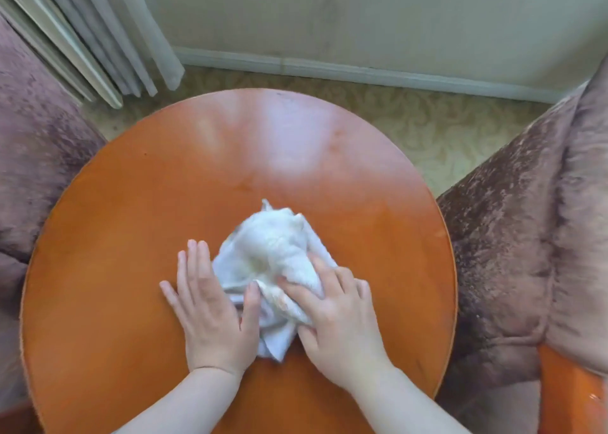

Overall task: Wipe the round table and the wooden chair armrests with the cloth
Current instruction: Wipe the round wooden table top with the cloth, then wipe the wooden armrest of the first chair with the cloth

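Cloth [274,262] sits bunched near the middle of the round worktop [131,203], between both hands and bulging away from the person — right hand [332,315] lies on top, fingers curled into its near edge, left hand [210,305] flat beside it, thumb touching; right does the wiping, I'd judge.

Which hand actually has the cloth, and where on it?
The right hand grips the white cloth at its near right edge, fingers bunched into the folds. The left hand lies flat on the round table, thumb touching the cloth's left edge.
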